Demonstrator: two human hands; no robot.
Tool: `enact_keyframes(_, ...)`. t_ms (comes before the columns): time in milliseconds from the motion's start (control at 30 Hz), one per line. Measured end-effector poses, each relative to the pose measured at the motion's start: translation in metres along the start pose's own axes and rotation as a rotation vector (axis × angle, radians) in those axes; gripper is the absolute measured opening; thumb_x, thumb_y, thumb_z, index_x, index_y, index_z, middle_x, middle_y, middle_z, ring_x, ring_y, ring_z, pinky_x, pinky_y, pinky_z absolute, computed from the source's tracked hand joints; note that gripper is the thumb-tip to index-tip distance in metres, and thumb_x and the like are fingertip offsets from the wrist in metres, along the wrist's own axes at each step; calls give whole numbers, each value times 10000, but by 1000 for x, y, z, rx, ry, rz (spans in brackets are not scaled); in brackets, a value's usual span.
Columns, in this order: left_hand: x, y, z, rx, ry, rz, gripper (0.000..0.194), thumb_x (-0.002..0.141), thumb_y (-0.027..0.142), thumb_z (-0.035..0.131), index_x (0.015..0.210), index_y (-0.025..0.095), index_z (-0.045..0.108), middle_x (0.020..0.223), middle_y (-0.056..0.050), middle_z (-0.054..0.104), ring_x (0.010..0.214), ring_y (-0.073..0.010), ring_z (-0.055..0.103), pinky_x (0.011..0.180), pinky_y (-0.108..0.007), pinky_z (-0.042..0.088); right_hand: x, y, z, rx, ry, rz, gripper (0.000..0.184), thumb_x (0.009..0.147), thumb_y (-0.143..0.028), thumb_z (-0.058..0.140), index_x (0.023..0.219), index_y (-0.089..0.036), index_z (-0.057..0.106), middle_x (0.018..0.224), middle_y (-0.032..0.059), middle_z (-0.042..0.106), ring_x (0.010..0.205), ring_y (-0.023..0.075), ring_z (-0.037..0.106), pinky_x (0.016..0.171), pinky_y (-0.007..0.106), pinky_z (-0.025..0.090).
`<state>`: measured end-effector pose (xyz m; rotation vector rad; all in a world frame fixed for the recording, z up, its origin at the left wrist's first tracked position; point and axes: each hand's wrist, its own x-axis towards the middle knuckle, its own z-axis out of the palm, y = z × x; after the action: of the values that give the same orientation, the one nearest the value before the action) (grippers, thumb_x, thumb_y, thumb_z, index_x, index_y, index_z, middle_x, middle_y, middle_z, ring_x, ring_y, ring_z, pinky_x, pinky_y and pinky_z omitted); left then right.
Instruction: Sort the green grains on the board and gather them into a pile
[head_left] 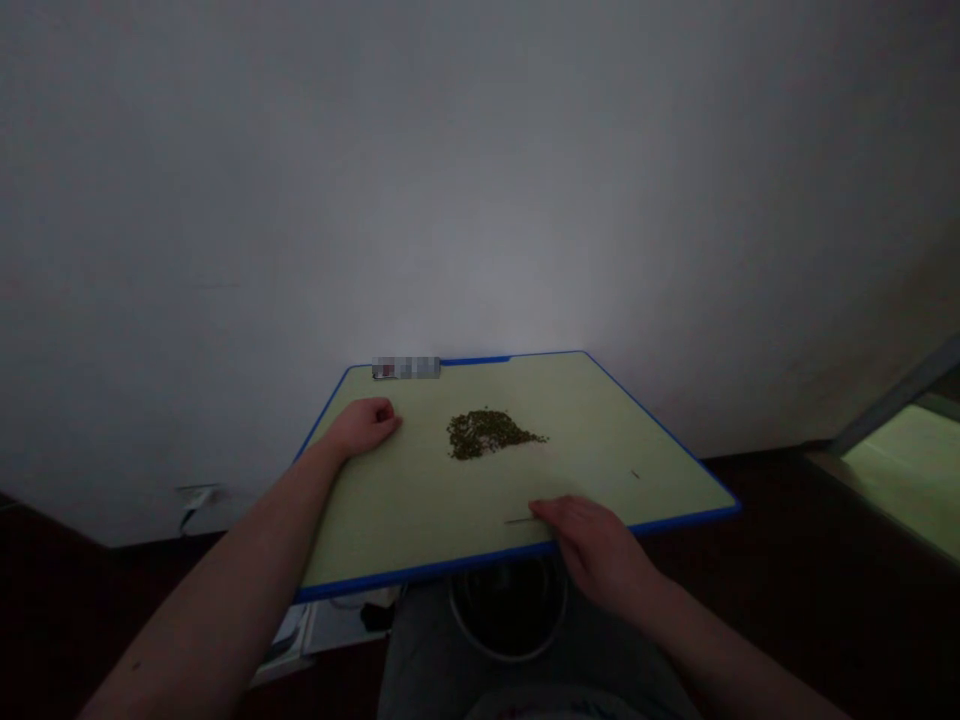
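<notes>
A pale green board with a blue rim (420,575) lies in front of me, tilted a little. A small heap of dark green crumbled bits (487,433) sits near its middle. My left hand (364,425) rests on the board's left part, its fingers curled into a loose fist with nothing seen in it. My right hand (596,550) lies at the board's near edge, fingers together and pointing left, touching a thin stick (521,520) that lies on the board.
A white wall stands close behind the board. Below the near edge is a round dark bowl with a white rim (510,610) and my grey-clad lap. A second pale green surface (911,475) shows at the far right. The floor is dark.
</notes>
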<state>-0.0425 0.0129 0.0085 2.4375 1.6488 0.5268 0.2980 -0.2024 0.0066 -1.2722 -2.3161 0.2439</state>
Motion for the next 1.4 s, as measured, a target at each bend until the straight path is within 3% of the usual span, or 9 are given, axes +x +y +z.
enact_keyframes(400,0,2,-1,-16,16,2,271,718,435,463,626,181,490,583,2,516,558,-119,454,522,-242,299,45,-9,12,-164,-141,-24,413,808,-125,410,1184,-221,552,1183,55,585,1068,181,543,915,300,413)
enact_keyframes(733,1,1,0,5,7,3,275,723,437,456,624,182,490,584,1,518,558,-120,454,524,-243,292,77,-26,27,-252,-104,-1,366,828,-120,428,1168,-184,547,1100,90,625,1023,202,560,877,304,429)
enact_keyframes(1400,0,0,1,1,19,-1,281,725,445,459,626,183,486,587,2,521,563,-121,461,527,-243,299,57,-3,18,-281,-89,97,407,793,-82,413,1149,-192,577,1150,78,603,1034,185,555,896,295,408)
